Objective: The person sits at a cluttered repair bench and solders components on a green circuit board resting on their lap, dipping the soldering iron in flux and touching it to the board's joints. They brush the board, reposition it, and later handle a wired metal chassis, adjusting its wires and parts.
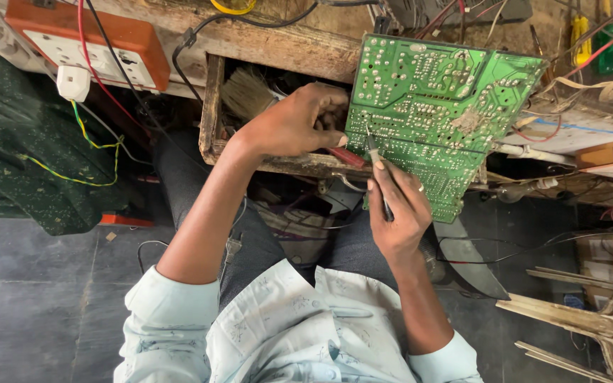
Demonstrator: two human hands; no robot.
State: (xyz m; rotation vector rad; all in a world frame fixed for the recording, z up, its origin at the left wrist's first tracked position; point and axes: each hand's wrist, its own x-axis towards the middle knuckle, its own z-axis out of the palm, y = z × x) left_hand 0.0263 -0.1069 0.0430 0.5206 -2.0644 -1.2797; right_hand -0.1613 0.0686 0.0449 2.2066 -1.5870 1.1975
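A large green circuit board (434, 106) stands tilted, solder side toward me, against the workbench edge. My left hand (296, 120) grips the board's left edge and also has a red-handled tool (345, 156) under its fingers. My right hand (395, 206) holds a dark probe (377, 170) like a pen, with its tip touching the lower left part of the board. A ring shows on one finger of that hand.
An open wooden drawer (214, 106) with a brush (246, 92) sits behind my left hand. An orange socket board (90, 42) with plug and wires lies upper left. Tangled wires and screwdrivers (583, 42) crowd the bench right. Wooden slats (576, 312) lie lower right.
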